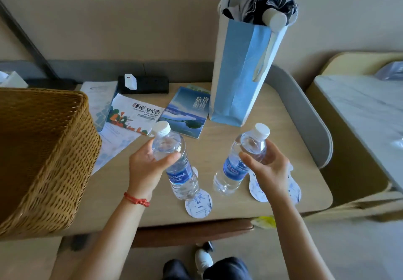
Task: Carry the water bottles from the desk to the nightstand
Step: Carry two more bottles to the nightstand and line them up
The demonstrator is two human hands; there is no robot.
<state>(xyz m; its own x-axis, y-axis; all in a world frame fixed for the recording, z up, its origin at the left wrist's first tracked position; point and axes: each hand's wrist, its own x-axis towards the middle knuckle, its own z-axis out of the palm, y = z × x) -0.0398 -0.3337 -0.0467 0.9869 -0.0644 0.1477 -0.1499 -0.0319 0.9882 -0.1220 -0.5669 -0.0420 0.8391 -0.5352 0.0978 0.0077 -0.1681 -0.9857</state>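
Two clear water bottles with white caps and blue labels stand on the beige desk [218,210]. My left hand [146,168] wraps the upper part of the left bottle [181,175], whose base rests on a round paper coaster [199,206]. The fingers of my right hand [267,168] curl around the shoulder of the right bottle [234,170]. Both bottles lean slightly toward the far side. A red cord bracelet [137,200] circles my left wrist.
A large wicker basket [41,155] fills the desk's left side. Brochures [185,111] and maps lie behind the bottles, with a black power strip [148,84] at the back. A tall blue paper bag [242,70] holds a folded umbrella. A marble-topped stand [359,114] sits to the right.
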